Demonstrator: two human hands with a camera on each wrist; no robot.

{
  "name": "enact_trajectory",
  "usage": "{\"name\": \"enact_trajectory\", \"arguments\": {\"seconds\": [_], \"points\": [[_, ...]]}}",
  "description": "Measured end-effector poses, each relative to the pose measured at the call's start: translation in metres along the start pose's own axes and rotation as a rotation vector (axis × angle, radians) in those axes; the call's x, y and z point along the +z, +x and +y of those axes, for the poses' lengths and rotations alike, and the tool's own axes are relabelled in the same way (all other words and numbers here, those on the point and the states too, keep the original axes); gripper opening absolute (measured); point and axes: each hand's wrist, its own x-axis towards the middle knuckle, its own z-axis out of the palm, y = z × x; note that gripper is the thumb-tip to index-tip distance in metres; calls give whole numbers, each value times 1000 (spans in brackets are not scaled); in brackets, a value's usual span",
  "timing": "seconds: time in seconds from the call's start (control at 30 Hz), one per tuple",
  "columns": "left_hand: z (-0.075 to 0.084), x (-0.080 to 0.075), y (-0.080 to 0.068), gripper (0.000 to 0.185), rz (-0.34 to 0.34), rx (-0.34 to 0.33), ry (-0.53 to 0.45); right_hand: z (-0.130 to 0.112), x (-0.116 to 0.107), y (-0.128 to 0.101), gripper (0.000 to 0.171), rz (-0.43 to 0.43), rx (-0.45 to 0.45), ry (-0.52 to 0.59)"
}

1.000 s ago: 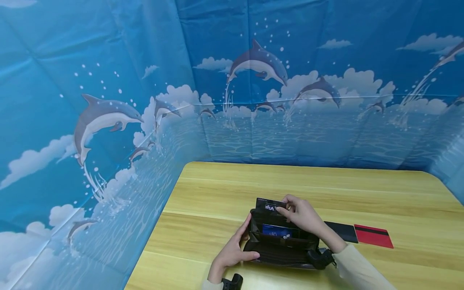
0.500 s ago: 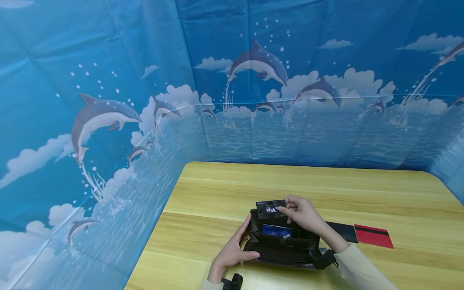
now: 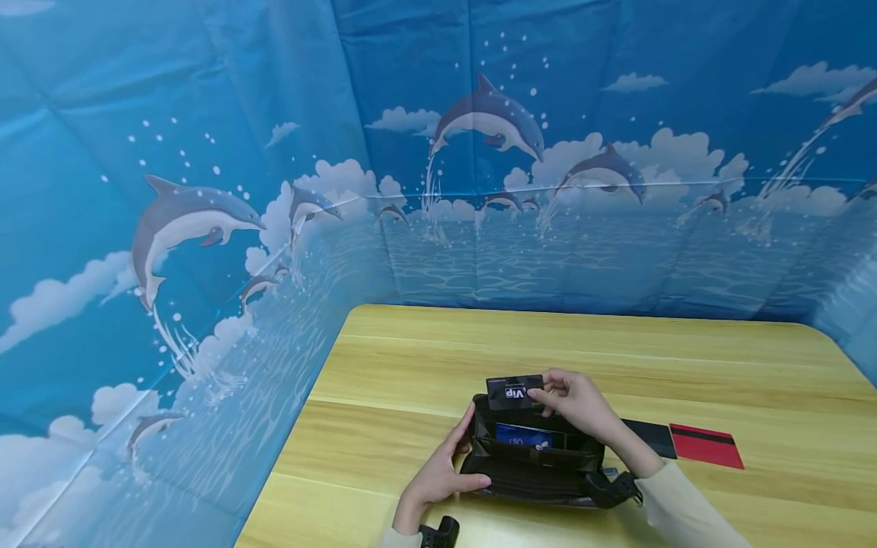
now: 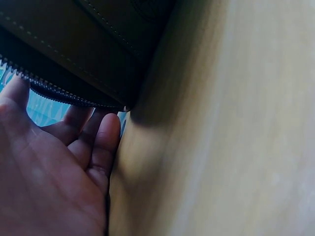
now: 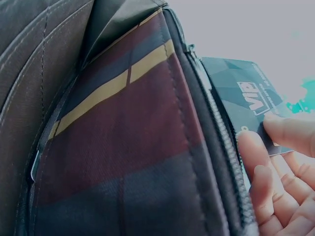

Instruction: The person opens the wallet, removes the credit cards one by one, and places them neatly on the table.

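The black wallet point(image 3: 530, 464), lined in what looks like maroon-and-gold stripes, holds a blue card point(image 3: 523, 437) beside a red card point(image 3: 706, 446).

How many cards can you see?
4: a black VIP card pinched in the right hand, a blue card in the wallet, a dark card and red card on the table. More may be hidden.

The left hand point(image 3: 441, 472) lies near the table's front edge, fingers straight, thumb stretched rightward. The right hand point(image 3: 575, 403) is raised further back, thumb and fingertips point(image 5: 290, 132) pinched together, forearm angled toward the front-right.
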Motion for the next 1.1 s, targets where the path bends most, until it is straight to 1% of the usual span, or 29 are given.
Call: {"name": "enact_trajectory", "arguments": {"seconds": [0.17, 0.3, 0.47, 0.57, 0.73, 0.87, 0.97, 1.1], "points": [[-1, 0, 0, 102, 0, 4, -5, 2, -1, 0, 30, 1, 15, 82], [-1, 0, 0, 102, 9, -5, 8, 1, -2, 0, 32, 6, 17, 125], [0, 0, -1, 102, 14, -7, 36, -2, -5, -3, 36, 41, 44, 183], [1, 0, -1, 102, 9, -5, 35, -2, -9, -5, 36, 63, 48, 221], [3, 0, -1, 102, 0, -3, 21, 2, -18, -9, 37, 94, 46, 275], [3, 0, -1, 101, -9, 1, 21, 8, -28, -15, 38, 142, 36, 329], [3, 0, -2, 101, -14, 2, 29, 16, -38, -21, 38, 183, 32, 345], [1, 0, -2, 102, -15, 3, 28, 31, -53, -29, 33, 249, 50, 343]]}}
